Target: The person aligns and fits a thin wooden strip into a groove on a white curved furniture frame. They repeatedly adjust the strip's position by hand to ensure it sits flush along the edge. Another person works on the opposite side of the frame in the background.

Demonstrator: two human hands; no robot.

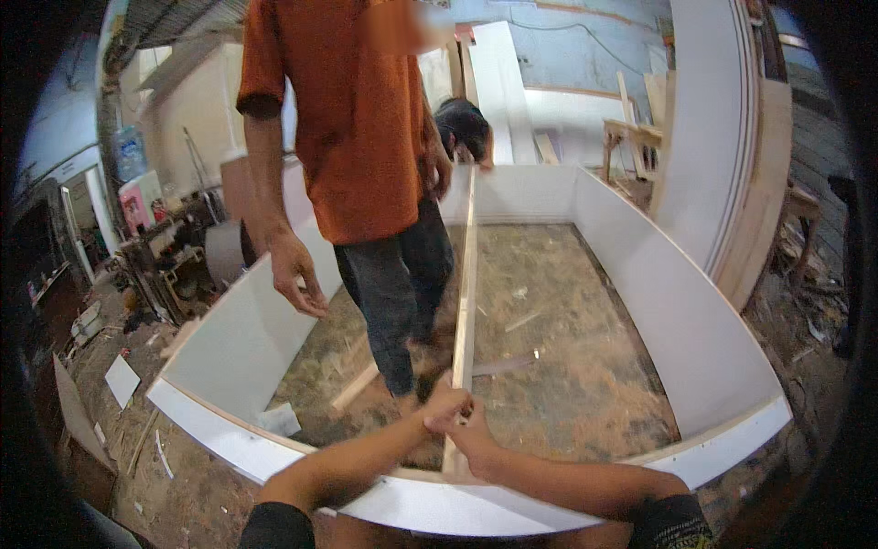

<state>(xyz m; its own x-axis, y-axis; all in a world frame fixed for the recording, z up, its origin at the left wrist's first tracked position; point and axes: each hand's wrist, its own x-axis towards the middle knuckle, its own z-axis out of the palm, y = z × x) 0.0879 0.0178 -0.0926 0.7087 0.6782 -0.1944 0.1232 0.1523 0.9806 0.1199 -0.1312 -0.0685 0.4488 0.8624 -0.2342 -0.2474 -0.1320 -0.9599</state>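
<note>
A long pale wooden batten (465,316) runs lengthwise through a big white box frame, from its far end to its near white panel (439,503). My two hands meet over the batten close to that near panel. The fingers of my left hand (444,409) are closed, and they hide part of the batten. Right against it, my right hand (473,437) is closed too, thumb and fingers pressed together. Whatever small thing lies between the fingers is too blurred to make out.
A person in an orange shirt (361,137) stands inside the frame, left of the batten. Another person (465,128) bends over its far end. White side panels (677,302) rise along the frame. A loose wood piece (355,388) and scraps lie on the floor; boards (704,137) lean at right.
</note>
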